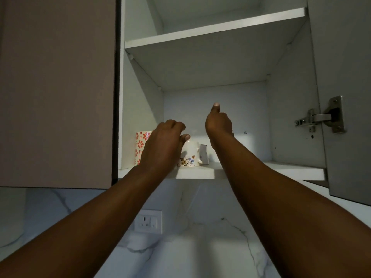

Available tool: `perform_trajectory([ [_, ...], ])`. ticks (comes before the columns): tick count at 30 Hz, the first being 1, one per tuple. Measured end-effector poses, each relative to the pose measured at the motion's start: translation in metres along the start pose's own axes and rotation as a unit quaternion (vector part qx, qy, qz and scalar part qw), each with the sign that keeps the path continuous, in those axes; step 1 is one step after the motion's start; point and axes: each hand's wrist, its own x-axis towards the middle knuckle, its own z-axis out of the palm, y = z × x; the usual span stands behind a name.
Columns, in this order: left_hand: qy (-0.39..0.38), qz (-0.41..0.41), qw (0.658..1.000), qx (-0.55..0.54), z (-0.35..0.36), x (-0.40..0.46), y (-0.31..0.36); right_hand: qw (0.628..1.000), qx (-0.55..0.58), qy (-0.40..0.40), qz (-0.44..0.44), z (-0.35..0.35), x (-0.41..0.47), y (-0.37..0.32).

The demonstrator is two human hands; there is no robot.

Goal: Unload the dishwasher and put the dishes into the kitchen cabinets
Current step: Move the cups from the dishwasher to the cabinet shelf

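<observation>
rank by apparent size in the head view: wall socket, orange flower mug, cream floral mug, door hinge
1. door hinge
2. wall socket
3. cream floral mug and orange flower mug: unranked, since the left hand covers part of each.

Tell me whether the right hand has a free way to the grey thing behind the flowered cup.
Probably yes. The right hand is already inside the cabinet, just above and right of the grey thing, with nothing between them. The flowered cup sits to its left.
</observation>
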Motion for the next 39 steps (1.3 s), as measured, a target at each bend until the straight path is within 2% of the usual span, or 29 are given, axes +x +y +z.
perform_trajectory([
  [4,0.022,0.036,0.998,0.051,-0.027,-0.017,-0.004,0.991,-0.079,0.046,-0.099,-0.021,-0.045,-0.007],
  [9,0.001,0.055,0.992,0.111,-0.071,-0.048,-0.005,0.97,-0.199,-0.008,-0.138,-0.034,-0.12,-0.006],
  [13,-0.049,0.065,0.987,0.14,-0.114,-0.092,0.0,0.933,-0.29,-0.035,-0.211,-0.053,-0.2,0.001],
  [17,-0.097,0.059,0.989,0.095,-0.157,-0.152,0.008,0.883,-0.357,-0.07,-0.297,-0.088,-0.283,0.01],
  [21,-0.173,0.033,0.983,0.06,-0.195,-0.208,0.028,0.905,-0.332,-0.138,-0.228,-0.128,-0.351,0.01],
  [23,-0.209,0.024,0.975,0.065,-0.212,-0.229,0.037,0.897,-0.355,-0.162,-0.207,-0.148,-0.371,0.01],
  [29,-0.217,-0.014,0.974,0.067,-0.284,-0.269,0.063,0.892,-0.373,-0.19,-0.17,-0.208,-0.417,-0.006],
  [34,-0.2,-0.05,0.975,0.081,-0.345,-0.302,0.103,0.885,-0.376,-0.201,-0.185,-0.257,-0.465,-0.008],
  [39,-0.246,-0.091,0.96,0.097,-0.389,-0.365,0.171,0.871,-0.369,-0.238,-0.219,-0.328,-0.526,0.01],
])
